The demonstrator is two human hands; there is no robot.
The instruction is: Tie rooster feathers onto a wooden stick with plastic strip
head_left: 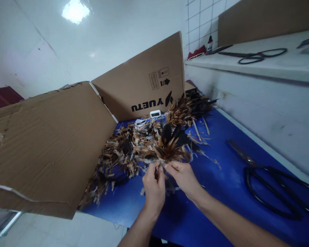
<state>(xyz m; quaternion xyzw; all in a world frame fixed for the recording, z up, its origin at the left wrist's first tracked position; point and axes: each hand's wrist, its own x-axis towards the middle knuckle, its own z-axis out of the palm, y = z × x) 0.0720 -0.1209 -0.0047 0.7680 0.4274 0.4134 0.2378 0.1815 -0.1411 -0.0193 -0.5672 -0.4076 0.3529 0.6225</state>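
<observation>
Between my two hands is a bunch of brown and black feathers [170,145], its tips fanned away from me. My left hand [153,180] pinches the base of the bunch with thumb and forefinger. From the other side, my right hand [181,175] closes its fingers on the same base, close beside the left fingertips. A loose pile of brown, white and black feathers [128,147] spreads over the blue tabletop [208,202] just beyond and to the left. Behind lies a thicker heap of long feathers [182,108]. The exact grip at the quill ends is partly hidden.
Large black-handled scissors [260,171] lie at right. Cardboard panels [141,75] wall the back and left. A small white digital device [155,113] stands by the back panel. On the white ledge [260,63] are more scissors [252,55] and a small dark bottle [210,44].
</observation>
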